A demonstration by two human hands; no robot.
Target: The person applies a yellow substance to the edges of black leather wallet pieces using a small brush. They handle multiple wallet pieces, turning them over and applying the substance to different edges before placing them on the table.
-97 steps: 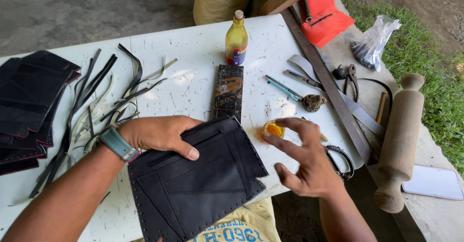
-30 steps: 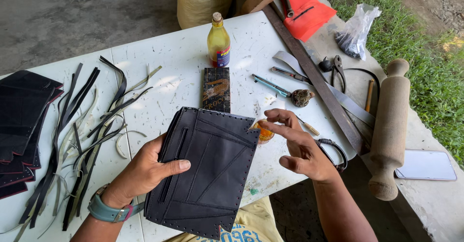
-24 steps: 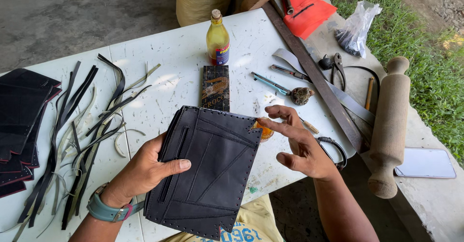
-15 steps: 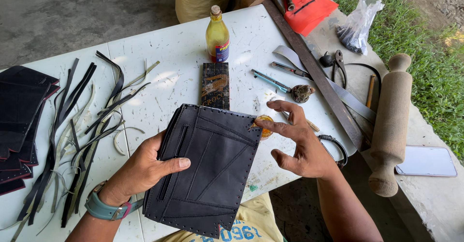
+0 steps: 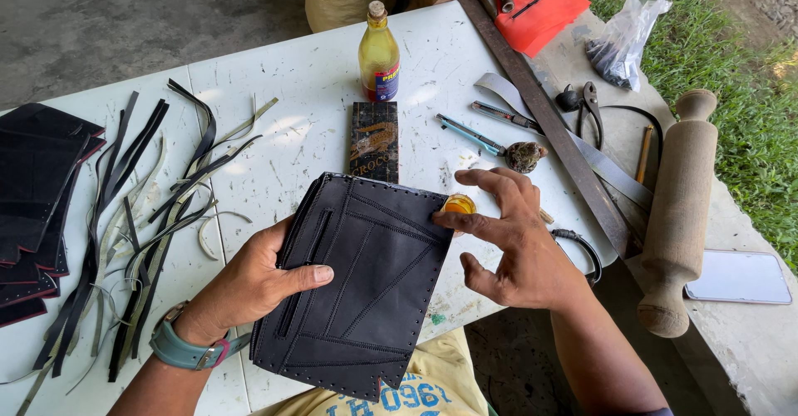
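A large black stitched leather panel [image 5: 359,287], flat and roughly rectangular with rows of punched holes along its edges and sewn lines crossing its face, lies at the near edge of the white scuffed table [image 5: 283,108], its lower corner hanging over the person's yellow printed shirt [image 5: 399,391]. Around it the table is crowded: a stack of black leather pieces [image 5: 37,192] sits far left, a tangle of thin black and pale leather strips [image 5: 145,225] lies between that stack and the panel, a long rusty metal bar [image 5: 549,125] runs diagonally on the right, and a wooden rolling pin [image 5: 677,208] rests beyond it on the concrete ledge beside a white phone [image 5: 738,277]. Smaller things sit further back: a yellow glass bottle with a cork [image 5: 379,54], a dark patterned rectangular block [image 5: 374,142] just above the panel's top edge, a teal-handled cutter [image 5: 470,133], pliers [image 5: 592,104] and a red cloth [image 5: 540,4]. The left hand [image 5: 262,279] grips the panel's left edge, thumb pressed across its face and fingers curled beneath. The right hand [image 5: 515,237] hovers at the panel's upper right corner with fingers spread apart, the fingertips touching the panel's edge just in front of a small orange-filled cap [image 5: 459,205], which stands on the table right beside that corner.
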